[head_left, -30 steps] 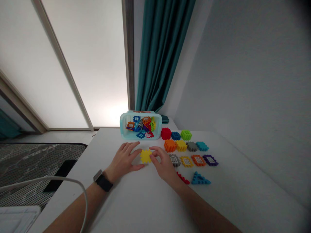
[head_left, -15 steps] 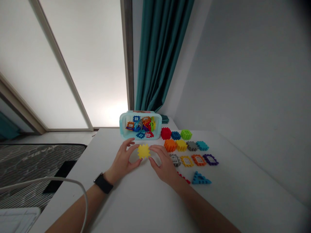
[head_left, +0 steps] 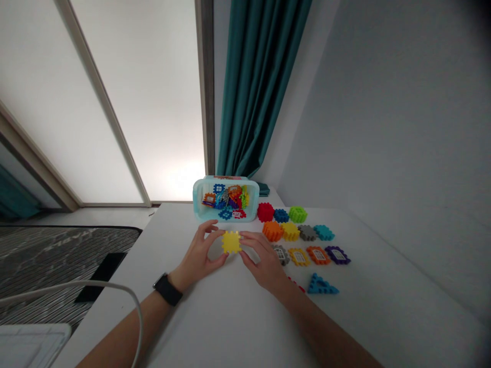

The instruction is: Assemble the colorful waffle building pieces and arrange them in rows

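Note:
A flat yellow square piece (head_left: 231,242) with notched edges is held up between both hands, above the white table. My left hand (head_left: 199,253) grips its left side between thumb and index finger, the other fingers loosely curled. At its right side, my right hand (head_left: 263,259) pinches the edge with thumb and fingers. Beyond the hands stands a light blue bin (head_left: 197,204) holding mixed coloured pieces. To the right are stacks of notched pieces, among them orange (head_left: 272,231), yellow (head_left: 290,231) and red (head_left: 265,212) ones.
Window-frame pieces, including an orange one (head_left: 318,255) and a purple one (head_left: 338,254), lie right of my right hand. Nearer is a blue triangular piece (head_left: 322,284); red pieces are partly hidden by my forearm. A white cable (head_left: 115,286) arcs across the lower left.
The view has shifted slightly, so the whole scene sits a little further right. Both hands still hold the yellow piece, with my right fingers slightly closer over its right edge.

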Tool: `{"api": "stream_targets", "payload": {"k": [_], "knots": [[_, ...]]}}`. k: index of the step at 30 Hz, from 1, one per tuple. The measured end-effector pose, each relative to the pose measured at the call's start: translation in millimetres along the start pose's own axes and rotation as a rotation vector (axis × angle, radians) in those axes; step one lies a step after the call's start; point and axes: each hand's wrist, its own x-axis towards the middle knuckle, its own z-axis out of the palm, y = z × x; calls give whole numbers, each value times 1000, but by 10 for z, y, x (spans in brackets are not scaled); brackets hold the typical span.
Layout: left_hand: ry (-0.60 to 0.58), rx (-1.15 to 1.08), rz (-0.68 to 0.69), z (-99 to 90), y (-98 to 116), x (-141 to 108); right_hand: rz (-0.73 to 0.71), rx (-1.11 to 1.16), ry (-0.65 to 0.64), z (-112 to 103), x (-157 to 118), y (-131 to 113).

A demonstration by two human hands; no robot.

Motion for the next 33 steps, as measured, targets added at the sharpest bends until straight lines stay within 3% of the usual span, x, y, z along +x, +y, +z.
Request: {"api": "stream_targets", "payload": {"k": [10,17,21,24,28,33], "knots": [[-19,-48,-18,-5,12,6,82,68,0,-9,16,13],[47,-6,-51,77,39,-17,428,308,33,113,-23,-73],[7,87,26,106,55,-27,533,380,119,167,-28,-24],[-29,151,97,91,57,-22,571,361,129,132,-1,26],[-39,140,70,43,60,-8,563,317,48,85,17,33],[-132,113,99,0,46,-1,534,291,-49,85,-2,1]]}}
